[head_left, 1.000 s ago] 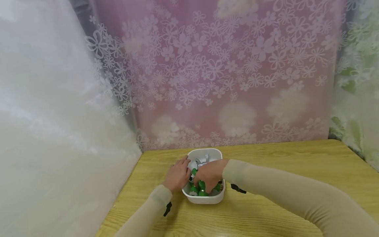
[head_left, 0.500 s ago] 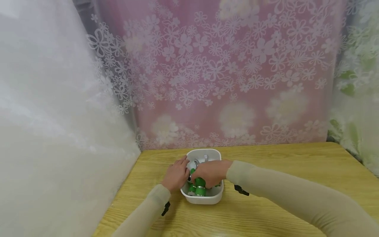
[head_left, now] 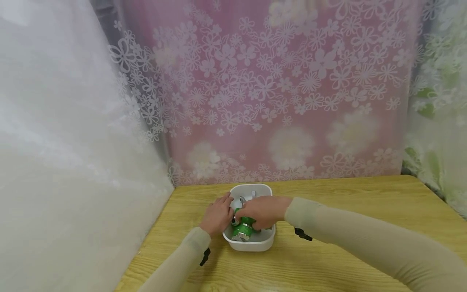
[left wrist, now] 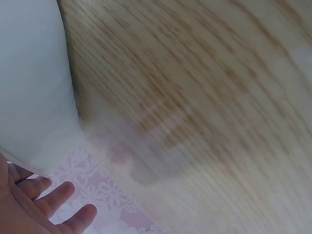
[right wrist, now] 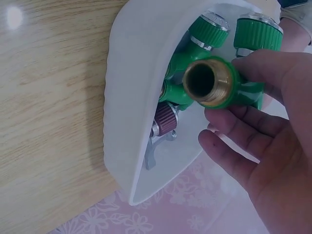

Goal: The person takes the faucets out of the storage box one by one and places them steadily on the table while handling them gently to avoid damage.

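Note:
My right hand (head_left: 266, 211) reaches into a white plastic bin (head_left: 251, 246) and grips a green valve (right wrist: 225, 80) between thumb and fingers. The valve's open brass threaded end points toward the right wrist camera, and a ribbed green knob stands out on its far side. Another green valve (right wrist: 190, 57) lies behind it in the bin. Further along are a dark red ribbed knob (right wrist: 166, 118) on a metal fitting and a grey metal piece (right wrist: 155, 150). My left hand (head_left: 217, 215) rests on the bin's left rim, its fingers (left wrist: 57, 197) extended.
The bin stands on a wood-grain table (head_left: 328, 243). A pink flowered curtain (head_left: 284, 101) hangs along the table's back edge, with a whitish sheet (head_left: 73, 142) on the left and a green-patterned one (head_left: 438, 121) on the right.
The right hand has drawn slightly back to the right, and the green valve in its grip has turned within the bin. The left hand has stayed at the rim.

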A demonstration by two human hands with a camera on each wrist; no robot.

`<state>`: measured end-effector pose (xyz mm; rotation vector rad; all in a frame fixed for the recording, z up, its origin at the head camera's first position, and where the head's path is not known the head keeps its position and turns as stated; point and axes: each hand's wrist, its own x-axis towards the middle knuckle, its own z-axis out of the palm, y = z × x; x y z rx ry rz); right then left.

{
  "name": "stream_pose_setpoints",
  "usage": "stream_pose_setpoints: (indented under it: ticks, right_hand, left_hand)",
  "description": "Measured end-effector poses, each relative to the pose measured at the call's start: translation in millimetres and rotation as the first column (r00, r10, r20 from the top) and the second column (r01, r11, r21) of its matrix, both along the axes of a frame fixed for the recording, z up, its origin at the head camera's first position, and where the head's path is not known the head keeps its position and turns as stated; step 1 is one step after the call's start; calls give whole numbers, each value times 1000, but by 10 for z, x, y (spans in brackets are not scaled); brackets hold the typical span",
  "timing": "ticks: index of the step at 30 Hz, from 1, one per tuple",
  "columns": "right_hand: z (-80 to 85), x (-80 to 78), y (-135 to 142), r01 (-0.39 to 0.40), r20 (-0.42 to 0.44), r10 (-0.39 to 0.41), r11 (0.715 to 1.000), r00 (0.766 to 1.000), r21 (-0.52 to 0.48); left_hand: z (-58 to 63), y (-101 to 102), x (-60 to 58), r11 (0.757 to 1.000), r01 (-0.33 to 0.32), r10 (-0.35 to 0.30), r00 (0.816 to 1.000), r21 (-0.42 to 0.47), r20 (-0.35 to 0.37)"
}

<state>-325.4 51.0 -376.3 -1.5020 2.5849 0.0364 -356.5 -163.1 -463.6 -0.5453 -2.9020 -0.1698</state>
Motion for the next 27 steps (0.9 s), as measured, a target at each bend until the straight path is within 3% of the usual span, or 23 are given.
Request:
stream_pose_setpoints:
  ticks: [14,27]
  right_hand:
    - [94,-62,224,50,-59,-52,998,997,-28]
    - [113,-164,536,182,-37,-183,983,982,-37]
  left_hand:
    - [13,8,5,1000,-12,12,1000,15,26]
    - [-15,-8,-26,1000,-2,2,1000,15,16]
